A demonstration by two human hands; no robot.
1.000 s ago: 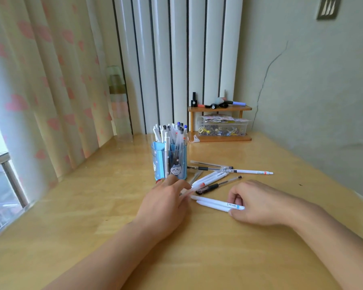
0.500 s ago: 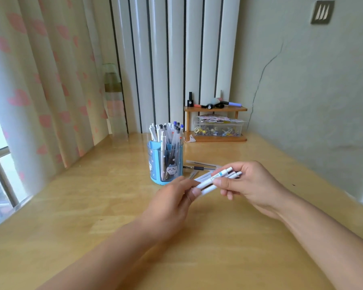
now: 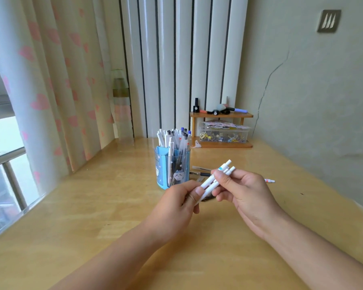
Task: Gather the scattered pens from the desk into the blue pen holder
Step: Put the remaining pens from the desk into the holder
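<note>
White pens (image 3: pixel 215 181), count unclear, are gripped by both left hand (image 3: pixel 181 200) and right hand (image 3: pixel 242 190).

Pen holder (image 3: pixel 172 167): blue, with a translucent front panel bearing a small white cartoon animal face and pale dots. Pens standing in the holder (image 3: pixel 174 139): white and clear barrels, caps black and dark blue. Bundle of pens (image 3: pixel 215 180) just right of the holder: white barrels, one with a light blue band near its upper end. Desk (image 3: pixel 92 216) under the holder: light yellowish wood with visible grain. Curtain (image 3: pixel 50 80) left of the holder: cream, patterned with pink hearts. Vertical panels (image 3: pixel 182 59) behind the holder: glossy white, separated by dark lines. Small shelf (image 3: pixel 220 116) behind and right of the holder: orange-brown wood. Wall (image 3: pixel 312 101) right of the holder: pale greenish grey, marked by a dark crack.
</note>
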